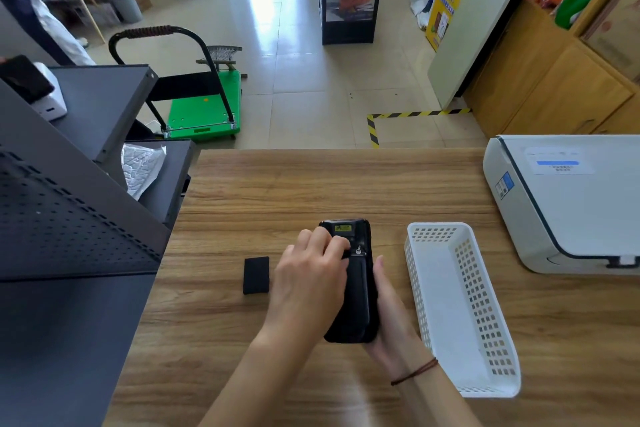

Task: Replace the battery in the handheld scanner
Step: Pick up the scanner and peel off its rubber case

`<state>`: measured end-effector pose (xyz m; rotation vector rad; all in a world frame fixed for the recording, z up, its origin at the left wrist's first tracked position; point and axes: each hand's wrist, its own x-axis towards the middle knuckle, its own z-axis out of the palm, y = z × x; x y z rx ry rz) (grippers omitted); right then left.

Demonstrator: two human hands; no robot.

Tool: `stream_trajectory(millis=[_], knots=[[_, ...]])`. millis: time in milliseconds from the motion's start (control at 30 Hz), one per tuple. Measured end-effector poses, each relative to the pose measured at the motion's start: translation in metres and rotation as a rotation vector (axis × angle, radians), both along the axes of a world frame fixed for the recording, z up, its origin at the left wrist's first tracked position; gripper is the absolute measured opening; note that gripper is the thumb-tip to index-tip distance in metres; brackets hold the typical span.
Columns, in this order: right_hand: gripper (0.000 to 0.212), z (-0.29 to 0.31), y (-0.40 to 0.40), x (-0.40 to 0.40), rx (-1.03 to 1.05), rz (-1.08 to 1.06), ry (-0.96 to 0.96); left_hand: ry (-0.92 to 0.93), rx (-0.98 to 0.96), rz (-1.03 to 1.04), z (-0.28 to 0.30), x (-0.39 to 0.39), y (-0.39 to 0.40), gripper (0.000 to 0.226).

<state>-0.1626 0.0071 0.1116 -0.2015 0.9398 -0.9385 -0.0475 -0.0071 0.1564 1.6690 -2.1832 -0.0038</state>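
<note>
A black handheld scanner (356, 291) lies back-up over the wooden table (311, 184), a yellow label near its top end. My right hand (388, 315) cradles it from the right side and underneath. My left hand (308, 281) rests on top of it, fingertips curled against the upper back near a small metal latch (358, 250). A flat black battery (256, 275) lies on the table just left of my left hand, apart from it.
A white perforated plastic basket (460, 308) stands right of the scanner. A white printer (568, 198) sits at the table's right back. Dark metal shelving (79, 218) borders the left edge. A green trolley (204, 114) stands on the floor beyond.
</note>
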Motion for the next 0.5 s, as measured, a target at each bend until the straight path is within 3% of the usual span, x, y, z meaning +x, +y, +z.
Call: stream_trajectory(millis=[167,300,500], knots=[[0.061,-0.005,0.003,0.001,0.001,0.021,0.023,-0.032,0.076,0.012,-0.001,-0.005,-0.003,0.009],[0.059,-0.006,0.006,0.003,0.005,0.037,0.03,-0.014,0.168,-0.003,0.003,-0.007,-0.006,0.02],[0.059,-0.007,0.008,0.002,-0.018,0.046,-0.032,0.303,0.47,-0.007,0.017,0.002,-0.009,0.018]])
